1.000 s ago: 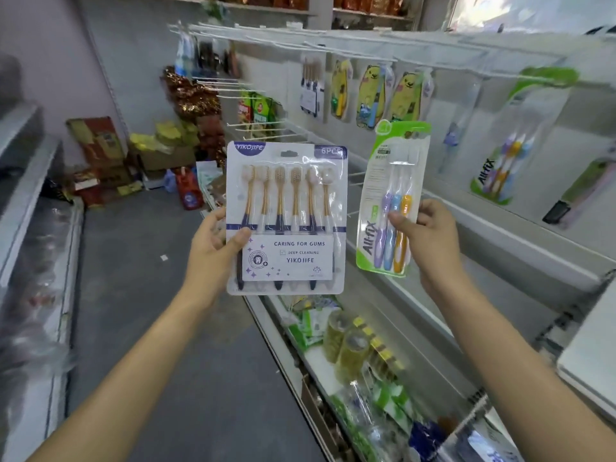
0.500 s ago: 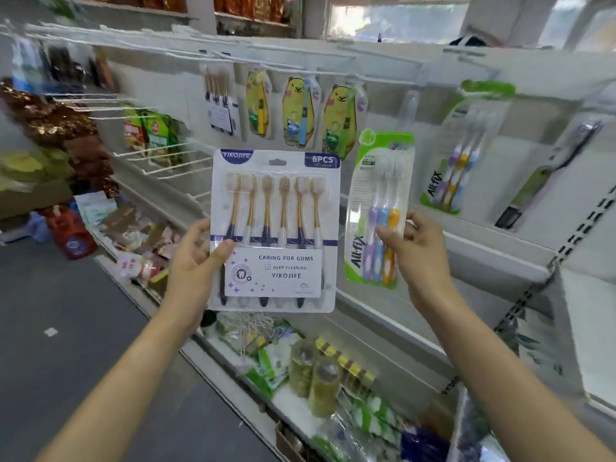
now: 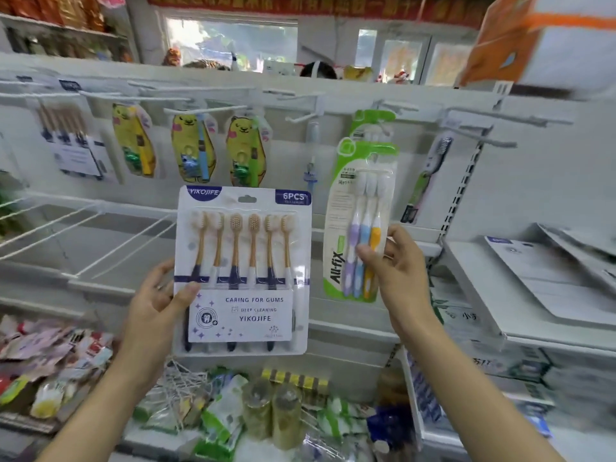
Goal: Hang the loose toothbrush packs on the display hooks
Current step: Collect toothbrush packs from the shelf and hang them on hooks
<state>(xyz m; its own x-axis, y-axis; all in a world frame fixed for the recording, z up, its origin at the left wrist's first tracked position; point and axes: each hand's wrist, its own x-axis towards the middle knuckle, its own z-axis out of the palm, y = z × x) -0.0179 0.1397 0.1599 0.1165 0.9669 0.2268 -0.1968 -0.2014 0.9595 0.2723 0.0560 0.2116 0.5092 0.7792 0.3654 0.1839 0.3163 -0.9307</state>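
While the left hand (image 3: 156, 296) grips the six-brush pack (image 3: 242, 271) by its left edge, thumb across the front, the right hand (image 3: 398, 271) pinches the green three-brush pack (image 3: 361, 221) at its lower right, holding it upright just right of the first. That blister holds purple, blue and orange brushes; its top overlaps an identical pack (image 3: 373, 123) hanging on a white display hook (image 3: 388, 106) directly above. Left of both grips hang three bear-shaped packs (image 3: 191, 148).
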